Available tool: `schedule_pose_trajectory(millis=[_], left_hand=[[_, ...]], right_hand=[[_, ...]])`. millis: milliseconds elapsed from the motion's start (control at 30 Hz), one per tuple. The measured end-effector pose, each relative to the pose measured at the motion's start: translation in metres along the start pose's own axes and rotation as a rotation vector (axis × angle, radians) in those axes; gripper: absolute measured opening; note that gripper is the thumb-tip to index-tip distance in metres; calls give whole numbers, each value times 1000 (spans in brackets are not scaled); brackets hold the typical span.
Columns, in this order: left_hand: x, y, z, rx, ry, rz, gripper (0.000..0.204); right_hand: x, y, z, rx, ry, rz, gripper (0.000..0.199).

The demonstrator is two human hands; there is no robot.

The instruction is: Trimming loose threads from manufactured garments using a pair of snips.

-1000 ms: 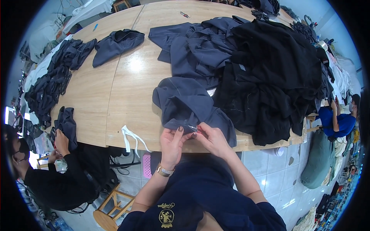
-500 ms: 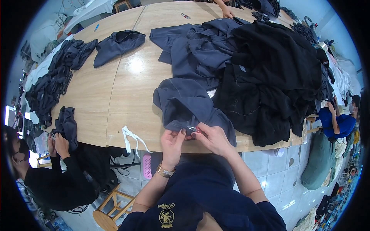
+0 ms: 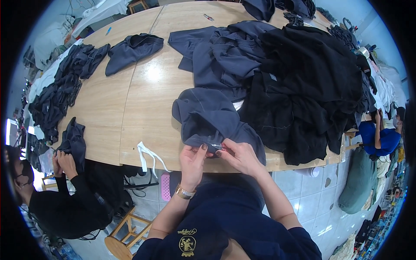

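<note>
Slate-blue crumpled cloth [image 3: 208, 106] is pinched by the left hand [image 3: 193, 164] and red-handled metal snips [image 3: 217, 146] by the right hand [image 3: 241, 157] (trimming, seemingly), tension probably being needed next.

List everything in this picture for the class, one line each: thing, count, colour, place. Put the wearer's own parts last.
table: one, light wood, centre
held cloth: one, dark grey, near edge
held tool: one, silver and red, at the held cloth
grey garments: pile, dark grey, beyond the held cloth
black garments: pile, black, right side
loose cloth: one, dark grey, far left
white strip: one, white, near edge
stool: one, wooden, lower left; another at top
green bundle: one, lower right
co-workers: two, one in black left, one in blue right
rim clutter: too small to count
watch: one, gold, lower centre
left grip: one, bare, on the held cloth
right grip: one, bare, on the held tool
</note>
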State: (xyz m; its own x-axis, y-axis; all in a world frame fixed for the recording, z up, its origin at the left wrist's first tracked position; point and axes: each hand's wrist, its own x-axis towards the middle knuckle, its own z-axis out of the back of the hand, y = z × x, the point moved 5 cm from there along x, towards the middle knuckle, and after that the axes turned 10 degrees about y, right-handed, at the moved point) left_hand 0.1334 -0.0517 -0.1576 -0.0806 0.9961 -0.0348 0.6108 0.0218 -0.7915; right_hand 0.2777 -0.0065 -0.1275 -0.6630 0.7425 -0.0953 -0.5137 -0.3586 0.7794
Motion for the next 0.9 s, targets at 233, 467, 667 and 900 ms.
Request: schedule_pose_trajectory(millis=[233,467,667,900], left_hand=[[-1,-1,1,100,8,-21,14],[0,-2,-1,71,0,-3,14],[0,-4,-2,-77,-48,59,13],[-3,-1,-3,-103,-51,89,14]], right_hand=[[2,2,0,-14,-6,21,33],[-1,-3,0,33,-12,-7,33],[-6,7,3,-220,-225,115,31],[-6,15,2,-399,-337,173,32]])
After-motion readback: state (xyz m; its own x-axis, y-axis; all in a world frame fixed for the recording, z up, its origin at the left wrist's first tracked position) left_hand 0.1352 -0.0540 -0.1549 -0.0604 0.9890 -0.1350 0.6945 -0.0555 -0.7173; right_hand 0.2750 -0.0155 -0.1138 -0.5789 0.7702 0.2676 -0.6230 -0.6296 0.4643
